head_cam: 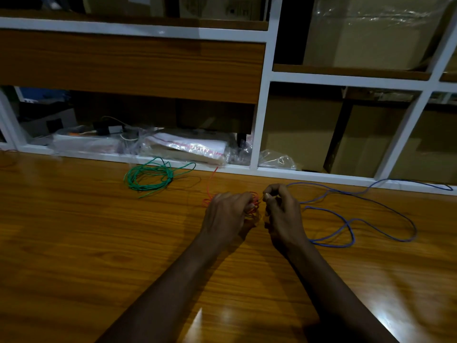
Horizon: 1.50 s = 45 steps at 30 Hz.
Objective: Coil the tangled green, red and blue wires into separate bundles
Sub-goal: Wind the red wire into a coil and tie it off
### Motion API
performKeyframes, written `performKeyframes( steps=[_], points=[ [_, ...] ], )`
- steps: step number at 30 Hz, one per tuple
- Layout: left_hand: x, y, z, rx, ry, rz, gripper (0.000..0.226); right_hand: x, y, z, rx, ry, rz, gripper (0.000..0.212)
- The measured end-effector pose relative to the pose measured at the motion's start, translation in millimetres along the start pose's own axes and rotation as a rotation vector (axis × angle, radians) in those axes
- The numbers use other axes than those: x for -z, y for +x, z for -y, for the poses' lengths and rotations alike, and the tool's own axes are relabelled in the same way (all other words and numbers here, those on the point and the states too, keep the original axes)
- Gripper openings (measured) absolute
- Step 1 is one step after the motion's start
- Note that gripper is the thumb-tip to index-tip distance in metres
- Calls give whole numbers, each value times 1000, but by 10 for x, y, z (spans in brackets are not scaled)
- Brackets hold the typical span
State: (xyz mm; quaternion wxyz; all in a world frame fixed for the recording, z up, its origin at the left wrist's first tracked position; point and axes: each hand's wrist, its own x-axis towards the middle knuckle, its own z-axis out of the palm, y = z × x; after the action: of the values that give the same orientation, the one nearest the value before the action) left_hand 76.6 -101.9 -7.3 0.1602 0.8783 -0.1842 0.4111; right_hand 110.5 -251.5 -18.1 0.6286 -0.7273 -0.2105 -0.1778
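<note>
Left hand: we find the fingers curled round a small bundle of the red wire, gripping it just above the table.
Right hand: thumb and forefinger are closed in a pinch on the red wire at the bundle's right side; the other fingers are curled.
Red wire: bundled between the two hands at table centre, with one loose tail running toward the shelf frame.
Green wire: coiled, lying on the table left of the hands and apart from them, near the frame.
Blue wire: uncoiled, in loose loops on the table right of the right hand.
Shelf: we note plastic bags and cardboard boxes.
</note>
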Motion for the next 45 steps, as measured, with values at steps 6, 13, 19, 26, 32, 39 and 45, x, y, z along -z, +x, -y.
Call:
performKeyframes(
  steps=[6,13,19,26,32,39,45],
  points=[
    [-5,-2,23,24,14,14,12,-25,-17,33,-38,10,33,16],
    [5,3,7,0,32,9,33,-24,-33,150,166,-186,-9,26],
    [-24,-21,17,-2,79,83,33,-37,-27,90,167,-151,-42,15],
    [-54,-47,37,5,96,89,33,-47,-35,135,146,-119,-26,15],
    [-31,-51,6,13,82,74,22,-34,-40,107,145,-93,3,6],
    [-15,-49,-23,25,156,32,19,-66,-77,108,25,40,-56,13],
    [7,-61,-22,25,158,28,28,-78,-72,128,0,112,-58,8]
  ],
)
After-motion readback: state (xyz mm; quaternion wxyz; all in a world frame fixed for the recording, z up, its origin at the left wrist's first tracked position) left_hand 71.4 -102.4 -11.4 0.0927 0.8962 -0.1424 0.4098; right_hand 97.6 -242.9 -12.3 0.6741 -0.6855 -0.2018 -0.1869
